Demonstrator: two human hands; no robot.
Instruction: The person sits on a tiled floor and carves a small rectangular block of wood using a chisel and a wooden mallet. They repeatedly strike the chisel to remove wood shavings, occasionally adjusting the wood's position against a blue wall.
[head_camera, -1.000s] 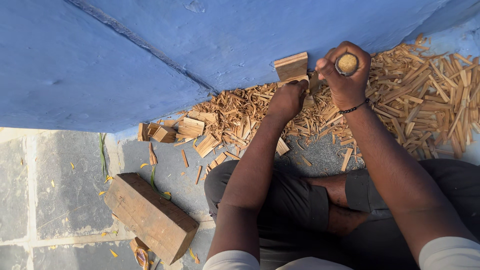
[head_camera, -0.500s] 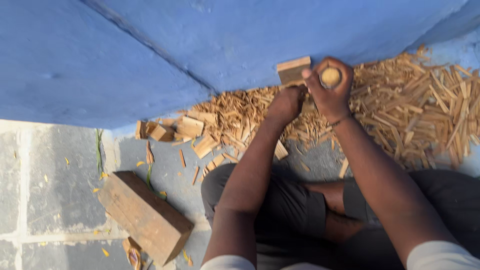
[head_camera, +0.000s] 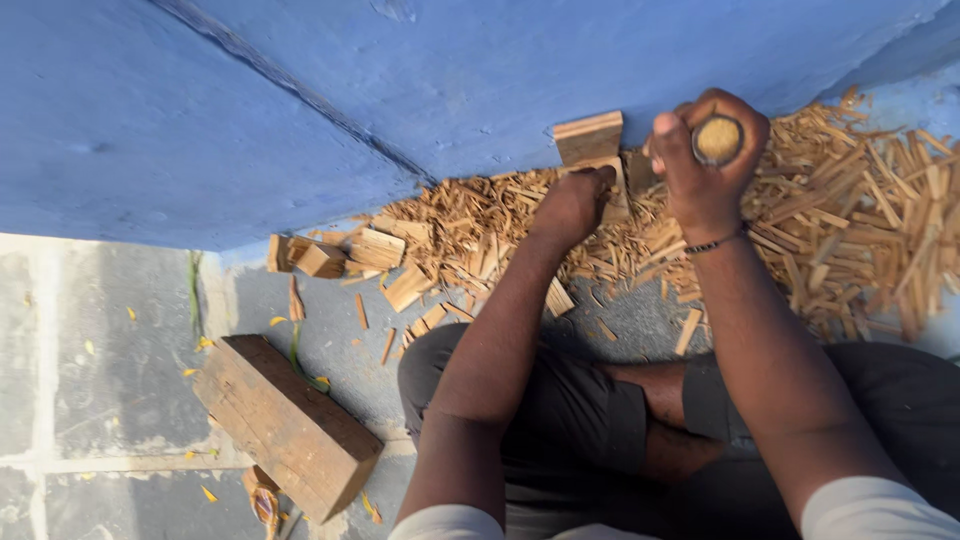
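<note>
My right hand (head_camera: 705, 160) is raised and clenched around a round wooden handle (head_camera: 718, 140), whose end faces the camera; the tool's head is hidden. My left hand (head_camera: 575, 205) reaches down and grips a small wooden piece (head_camera: 612, 195) standing on the ground by the blue wall. A flat wooden block (head_camera: 588, 137) leans against the wall right behind it. Both hands are close together, the right one slightly higher and to the right.
Heaps of wood chips and split sticks (head_camera: 860, 230) spread along the blue wall (head_camera: 400, 90). Small wood offcuts (head_camera: 330, 255) lie at the left of the heap. A thick timber block (head_camera: 285, 425) rests on the stone floor at lower left. My crossed legs (head_camera: 600, 420) fill the foreground.
My right hand with the handle has stayed raised near the wall, shifting slightly; my left hand keeps holding the small piece. The camera view has drifted a little.
</note>
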